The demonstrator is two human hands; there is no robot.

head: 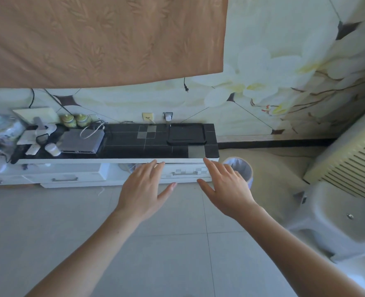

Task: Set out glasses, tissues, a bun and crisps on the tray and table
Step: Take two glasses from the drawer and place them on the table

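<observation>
Both bare forearms reach forward over the pale floor tiles. The left hand and the right hand are palm down, fingers straight and spread, holding nothing (thumbs point toward each other). Beyond the fingertips stands a low white cabinet with a glossy black tiled top. The black rectangular tray lies flat on its right end.

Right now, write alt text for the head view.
Two empty, open hands, left hand and right hand, reach toward a low white cabinet whose dark tiled top holds an empty black tray at its right end. Clutter fills the left end; a lined bin stands beside it.
</observation>
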